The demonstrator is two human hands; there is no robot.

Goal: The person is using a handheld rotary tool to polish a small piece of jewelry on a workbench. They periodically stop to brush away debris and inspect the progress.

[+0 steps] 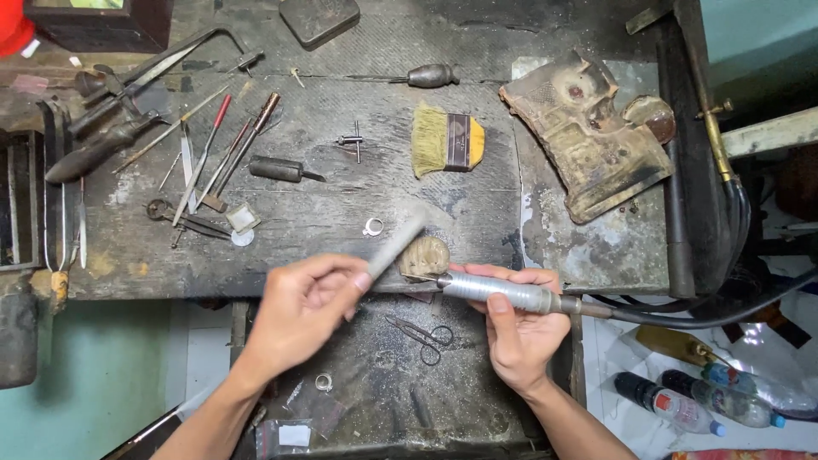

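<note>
left hand (pixel 302 311) pinching blurred grey stick (pixel 397 245), fingers closed on its lower end. right hand (pixel 515 328) wrapped shut round metal handpiece (pixel 503 292) at bench (pixel 341 204) edge. looks stiff, smooth, maybe slippery; best gripped mid-barrel. hose (pixel 699 317) probably drags.

Two bottles (pixel 694 400) with red-white labels lie on the floor, lower right. A small clear bag (pixel 294 436) with a white label lies at bottom centre.
</note>
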